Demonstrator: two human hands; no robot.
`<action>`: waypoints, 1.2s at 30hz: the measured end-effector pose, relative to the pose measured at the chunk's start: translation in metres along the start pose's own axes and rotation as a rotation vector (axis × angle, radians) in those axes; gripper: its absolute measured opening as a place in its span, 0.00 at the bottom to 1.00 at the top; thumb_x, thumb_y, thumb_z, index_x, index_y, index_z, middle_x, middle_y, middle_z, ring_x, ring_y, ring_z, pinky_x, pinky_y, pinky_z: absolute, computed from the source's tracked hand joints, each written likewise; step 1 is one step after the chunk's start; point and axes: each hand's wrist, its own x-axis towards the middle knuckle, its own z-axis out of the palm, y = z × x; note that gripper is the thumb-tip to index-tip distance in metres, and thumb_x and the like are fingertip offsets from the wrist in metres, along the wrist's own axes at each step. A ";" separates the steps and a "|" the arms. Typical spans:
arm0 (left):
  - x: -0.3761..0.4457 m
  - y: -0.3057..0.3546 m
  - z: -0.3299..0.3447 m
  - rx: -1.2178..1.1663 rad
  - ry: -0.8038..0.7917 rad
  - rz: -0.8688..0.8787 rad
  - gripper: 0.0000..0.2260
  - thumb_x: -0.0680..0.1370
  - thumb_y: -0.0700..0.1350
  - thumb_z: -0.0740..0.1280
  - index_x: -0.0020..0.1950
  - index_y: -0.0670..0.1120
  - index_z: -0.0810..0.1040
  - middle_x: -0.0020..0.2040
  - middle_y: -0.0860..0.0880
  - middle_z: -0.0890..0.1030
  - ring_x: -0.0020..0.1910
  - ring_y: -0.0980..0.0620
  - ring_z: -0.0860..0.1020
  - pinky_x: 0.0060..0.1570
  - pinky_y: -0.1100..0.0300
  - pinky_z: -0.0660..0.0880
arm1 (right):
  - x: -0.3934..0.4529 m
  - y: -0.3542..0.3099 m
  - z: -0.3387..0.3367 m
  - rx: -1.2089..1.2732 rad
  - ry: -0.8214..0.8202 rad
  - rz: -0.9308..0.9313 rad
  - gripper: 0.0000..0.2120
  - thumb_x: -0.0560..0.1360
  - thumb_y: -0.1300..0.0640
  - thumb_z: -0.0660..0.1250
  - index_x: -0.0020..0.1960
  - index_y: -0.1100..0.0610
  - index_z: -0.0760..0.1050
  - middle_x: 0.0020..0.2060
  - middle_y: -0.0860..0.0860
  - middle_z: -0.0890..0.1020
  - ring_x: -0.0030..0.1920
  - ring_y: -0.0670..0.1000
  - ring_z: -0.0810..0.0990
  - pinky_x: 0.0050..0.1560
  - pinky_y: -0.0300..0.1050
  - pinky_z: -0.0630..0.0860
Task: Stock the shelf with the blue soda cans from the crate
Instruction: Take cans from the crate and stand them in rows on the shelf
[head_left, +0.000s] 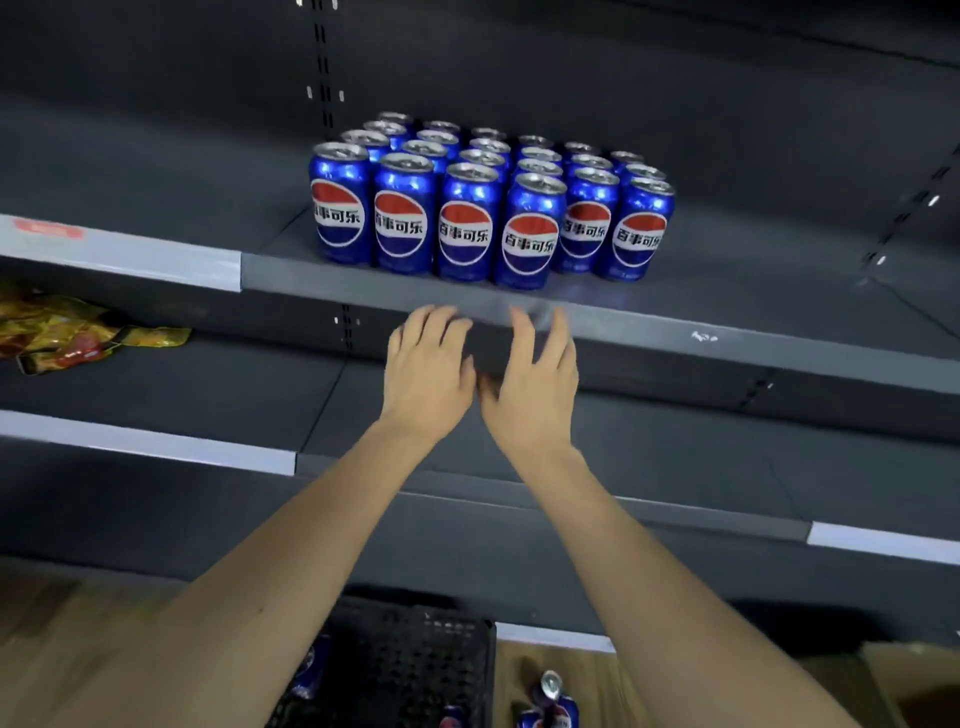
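Observation:
Several blue soda cans (467, 218) stand upright in tidy rows on the dark grey shelf (727, 291), labels facing me. My left hand (428, 364) and my right hand (535, 376) hover side by side just below the shelf's front lip, under the front row. Both have relaxed, spread fingers and hold nothing. At the bottom, a black plastic crate (410, 670) sits on the floor, partly hidden by my left forearm, with a blue can (309, 670) showing at its left. More blue cans (550, 701) lie to the crate's right.
Yellow and red snack bags (67, 332) lie on the lower shelf at the left. White price strips (119, 254) run along the shelf edges. Bare shelf room lies right and left of the cans. A cardboard box (909, 686) shows at the bottom right.

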 end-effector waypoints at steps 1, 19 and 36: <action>-0.016 -0.007 0.006 -0.005 -0.056 -0.034 0.17 0.76 0.42 0.65 0.65 0.42 0.73 0.67 0.44 0.72 0.68 0.44 0.67 0.65 0.49 0.62 | -0.016 0.003 0.007 -0.034 -0.068 0.012 0.34 0.72 0.52 0.70 0.74 0.55 0.61 0.74 0.65 0.55 0.72 0.67 0.58 0.68 0.64 0.62; -0.270 -0.140 0.058 0.130 -0.703 -0.593 0.17 0.77 0.45 0.61 0.65 0.44 0.71 0.63 0.43 0.75 0.64 0.42 0.70 0.59 0.51 0.66 | -0.225 0.060 0.140 -0.229 -1.113 0.014 0.37 0.74 0.42 0.66 0.75 0.56 0.55 0.75 0.55 0.56 0.74 0.57 0.54 0.73 0.53 0.56; -0.455 -0.216 0.279 0.162 -0.880 -0.954 0.24 0.79 0.45 0.58 0.76 0.49 0.58 0.57 0.43 0.78 0.52 0.44 0.77 0.40 0.56 0.71 | -0.338 0.137 0.392 -0.165 -1.274 -0.120 0.33 0.79 0.43 0.60 0.77 0.54 0.51 0.77 0.53 0.49 0.75 0.56 0.54 0.72 0.48 0.58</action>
